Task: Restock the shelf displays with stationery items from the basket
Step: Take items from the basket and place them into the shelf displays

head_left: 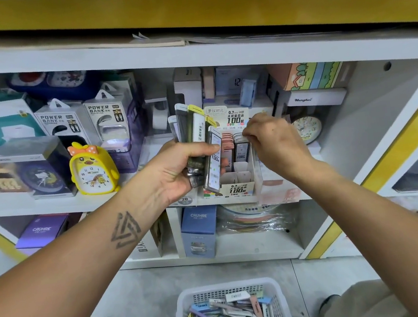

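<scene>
Lead refill cases (pixel 196 144) are fanned in the left hand (pixel 177 167), which grips the bundle just at 9 o'clock of the display box (pixel 240 180) on the shelf (pixel 126 185). The right hand (pixel 272 139), fingers curled, pinches at a case standing in the box's rear row; what it pinches is partly hidden. The step in hand appears to be slotting cases into compartments. Next move likely calls for drawing one case from the bundle and seating it upright in a vacant front slot. The basket (pixel 185 310), at 6 o'clock on the floor, holds further stock.

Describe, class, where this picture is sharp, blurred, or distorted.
Head view: the wide-angle lens bows the shelf edge and the yellow trim; the left hand and its lead cases are fairly sharp; the right hand shows slight motion blur; light is even, with soft shadows.
</scene>
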`<move>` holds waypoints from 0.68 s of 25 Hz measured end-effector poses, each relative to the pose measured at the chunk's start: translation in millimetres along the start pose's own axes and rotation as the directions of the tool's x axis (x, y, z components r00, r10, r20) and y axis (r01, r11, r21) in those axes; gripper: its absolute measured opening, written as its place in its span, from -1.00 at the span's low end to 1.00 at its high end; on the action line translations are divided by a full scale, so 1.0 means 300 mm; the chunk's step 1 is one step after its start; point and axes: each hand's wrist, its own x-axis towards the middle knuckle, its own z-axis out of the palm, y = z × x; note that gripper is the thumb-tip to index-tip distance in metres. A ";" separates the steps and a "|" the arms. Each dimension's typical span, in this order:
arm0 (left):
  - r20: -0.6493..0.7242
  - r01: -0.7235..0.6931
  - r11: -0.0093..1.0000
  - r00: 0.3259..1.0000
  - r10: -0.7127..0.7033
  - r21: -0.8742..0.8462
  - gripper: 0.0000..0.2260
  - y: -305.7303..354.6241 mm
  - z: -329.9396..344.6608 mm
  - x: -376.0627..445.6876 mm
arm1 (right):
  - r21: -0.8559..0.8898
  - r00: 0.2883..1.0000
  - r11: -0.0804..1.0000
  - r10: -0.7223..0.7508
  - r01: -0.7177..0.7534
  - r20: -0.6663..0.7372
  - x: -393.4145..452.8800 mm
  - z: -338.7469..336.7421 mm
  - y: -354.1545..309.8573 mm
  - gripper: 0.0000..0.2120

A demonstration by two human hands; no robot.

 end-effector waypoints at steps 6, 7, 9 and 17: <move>0.039 0.016 1.000 0.999 -0.016 0.015 -0.70 -0.009 0.014 0.002 | 0.836 0.939 0.428 0.176 -0.344 0.296 0.003 -0.038 -0.086 -0.85; 0.046 0.016 1.000 0.999 -0.017 0.013 -0.69 -0.011 0.018 0.003 | 0.869 0.931 0.335 0.151 -0.365 0.333 0.001 -0.039 -0.093 -0.77; 0.059 0.023 1.000 0.998 -0.023 0.007 -0.64 -0.016 0.028 0.001 | 0.882 0.925 0.280 0.158 -0.378 0.347 -0.001 -0.048 -0.095 -0.66; -0.037 0.027 0.999 0.999 -0.029 -0.044 -0.67 -0.012 0.022 0.009 | 0.819 0.873 0.355 0.367 -0.451 0.321 0.006 -0.070 -0.025 -0.80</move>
